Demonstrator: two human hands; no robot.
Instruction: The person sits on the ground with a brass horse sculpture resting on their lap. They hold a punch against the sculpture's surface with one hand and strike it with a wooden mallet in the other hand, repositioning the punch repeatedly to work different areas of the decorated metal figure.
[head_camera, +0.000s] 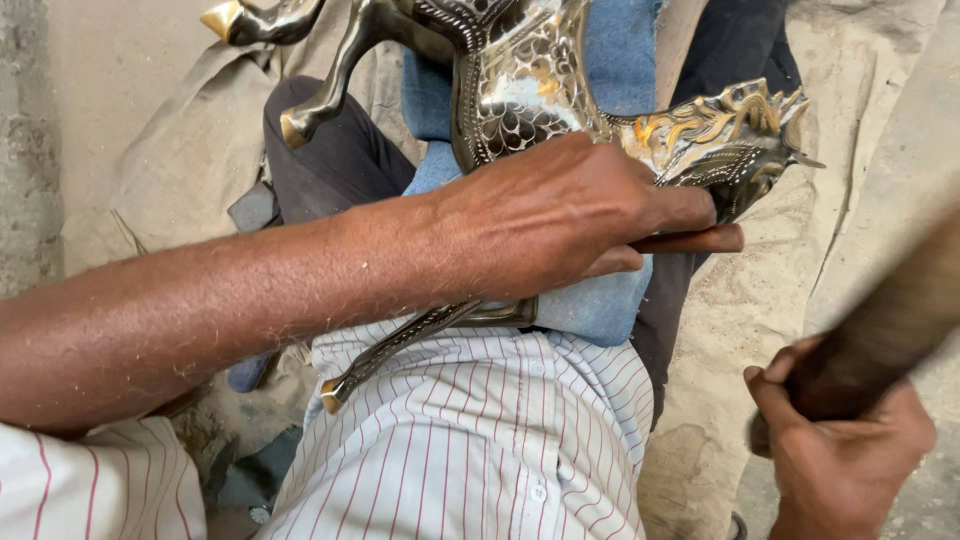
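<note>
Brass horse (520, 90) under left hand (545, 215)

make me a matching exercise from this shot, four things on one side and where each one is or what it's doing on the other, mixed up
Things:
1. left hand
2. right hand
3. metal horse figure
4. blue cloth

Places or states:
A. lies on the lap under the figure
B. grips a blurred wooden handle at lower right
C. pinches a thin reddish-brown tool against the figure
D. lies across the lap, legs pointing left, head at right

Pairs: 1-C, 2-B, 3-D, 4-A
</note>
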